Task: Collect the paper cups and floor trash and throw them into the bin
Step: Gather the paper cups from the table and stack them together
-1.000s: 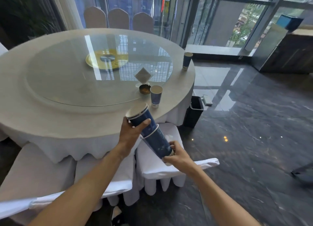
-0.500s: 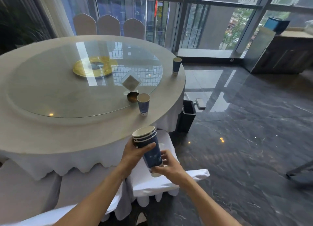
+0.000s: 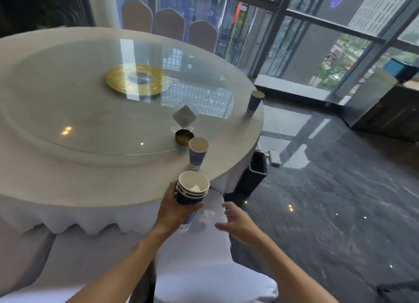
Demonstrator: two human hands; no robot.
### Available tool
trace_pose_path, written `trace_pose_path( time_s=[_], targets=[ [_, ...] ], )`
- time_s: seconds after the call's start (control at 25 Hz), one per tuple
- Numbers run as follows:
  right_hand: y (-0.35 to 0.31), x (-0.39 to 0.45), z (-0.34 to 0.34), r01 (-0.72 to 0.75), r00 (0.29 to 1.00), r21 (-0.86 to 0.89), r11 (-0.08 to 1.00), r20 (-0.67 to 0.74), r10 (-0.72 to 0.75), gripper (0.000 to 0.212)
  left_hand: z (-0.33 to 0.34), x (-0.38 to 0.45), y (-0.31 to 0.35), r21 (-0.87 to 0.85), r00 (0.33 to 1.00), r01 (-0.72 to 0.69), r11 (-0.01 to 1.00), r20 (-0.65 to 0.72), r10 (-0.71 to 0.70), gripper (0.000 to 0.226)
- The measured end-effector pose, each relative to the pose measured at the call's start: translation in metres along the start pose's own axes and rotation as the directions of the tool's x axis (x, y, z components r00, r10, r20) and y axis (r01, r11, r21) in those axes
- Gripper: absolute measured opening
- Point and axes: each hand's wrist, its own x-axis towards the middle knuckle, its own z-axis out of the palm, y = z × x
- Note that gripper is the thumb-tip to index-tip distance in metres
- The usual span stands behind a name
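Nested stack of paper cups (image 3: pixel 192 190), three rims showing, white scrap crumpled inside the top one. Held upright in front of the table edge, about 6 o'clock of the tabletop, over a white-covered chair (image 3: pixel 204 246). Left hand (image 3: pixel 175 208) wraps the stack low on its blue wall, thumb across the front, fingers behind; grip closed and firm. Upright hold likely keeps the scrap from tipping out, and keeps the mouth free for another cup.

Right hand (image 3: pixel 235 221) sits at 4 o'clock of the stack, just beside it but apart, fingers spread and loose, holding nothing. Reads as free for the next pickup.

Nearest loose cup (image 3: pixel 198 151) stands at 12 o'clock of the stack, on the table rim (image 3: pixel 90 184), beside a small brass dish (image 3: pixel 184 137). Second loose cup (image 3: pixel 255 103) stands farther round at 1 o'clock, near the table's far right edge. Both upright, mouths open, so they should drop into the stack.

Black bin (image 3: pixel 256 173) on the floor at 2 o'clock, tucked against the tablecloth. Pale flat object (image 3: pixel 274 157) on the dark floor just beyond it, possibly floor trash; cannot tell.

Judgement: collecting is partway; two cups left, nothing binned from this stack yet.
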Motion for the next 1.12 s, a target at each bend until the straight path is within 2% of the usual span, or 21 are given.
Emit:
trace_pose_path(
  time_s=[0.28, 0.48, 0.64, 0.88, 1.0, 1.04, 1.12],
  targets=[
    [-0.027, 0.105, -0.034, 0.167, 0.983, -0.199, 0.966, -0.046, -0.179, 0.089, -0.011, -0.002, -0.030, 0.020, 0.980, 0.106, 0.994, -0.174, -0.101, 0.082],
    [-0.055, 0.165, -0.058, 0.334, 0.928, -0.363, 0.870, -0.036, -0.372, 0.090, 0.011, -0.019, -0.025, -0.033, 0.931, 0.147, 0.989, -0.334, -0.150, 0.088],
    [-0.080, 0.213, -0.075, 0.484, 0.851, -0.516, 0.707, 0.091, -0.517, 0.088, 0.042, -0.032, -0.021, -0.074, 0.882, 0.176, 0.982, -0.431, -0.191, 0.095],
    [-0.115, 0.259, -0.064, 0.521, 0.828, -0.612, 0.595, 0.195, -0.525, 0.099, 0.083, -0.057, -0.033, -0.119, 0.807, 0.238, 0.964, -0.528, -0.264, 0.091],
    [-0.114, 0.271, -0.045, 0.470, 0.868, -0.627, 0.621, 0.202, -0.453, 0.099, 0.083, -0.054, -0.041, -0.087, 0.800, 0.256, 0.963, -0.540, -0.261, 0.089],
    [-0.110, 0.273, -0.042, 0.450, 0.880, -0.626, 0.637, 0.192, -0.434, 0.094, 0.082, -0.051, -0.042, -0.077, 0.804, 0.257, 0.963, -0.536, -0.257, 0.088],
    [-0.101, 0.278, -0.037, 0.456, 0.867, -0.641, 0.617, 0.163, -0.472, 0.071, 0.077, -0.040, -0.041, -0.061, 0.812, 0.263, 0.963, -0.526, -0.255, 0.086]
  ],
)
